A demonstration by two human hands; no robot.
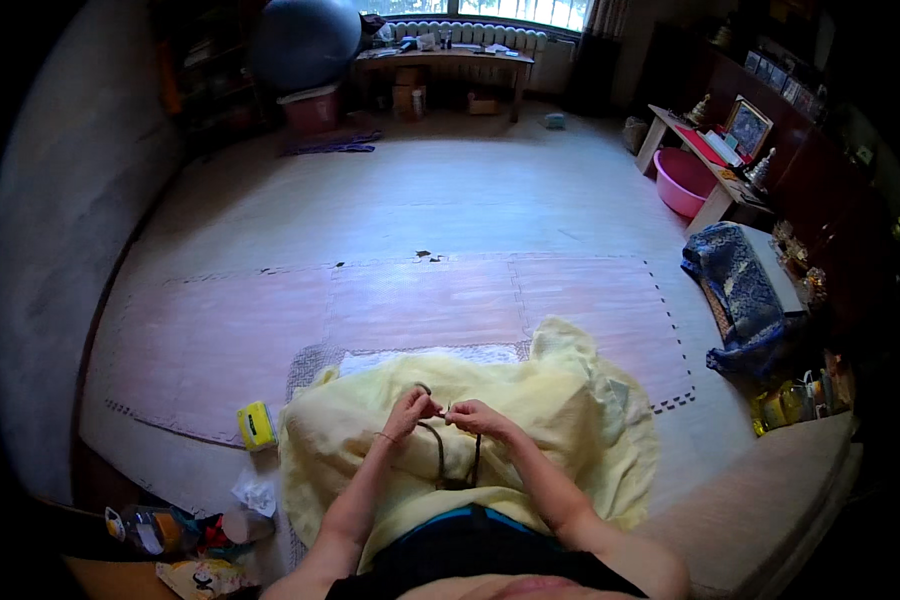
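My left hand (407, 415) and my right hand (478, 417) are close together over my lap, fingers pinched. A dark, thin cord (440, 448) runs between them and hangs in a loop toward my waist. A short piece of it curls up above my left fingertips. The left fingers close on the cord. From the right fingertips a tiny pointed tip sticks up, too small to name, and a strand of cord hangs below that hand. A pale yellow cloth (355, 425) lies spread across my lap and around me.
A yellow pack (256, 426) sits on the floor mat (420, 295) to the left. Jars and bags (160, 530) stand at the lower left. At the right are a blue patterned cloth (740, 285) and a pink basin (683, 182). A table (450, 58) stands below the window.
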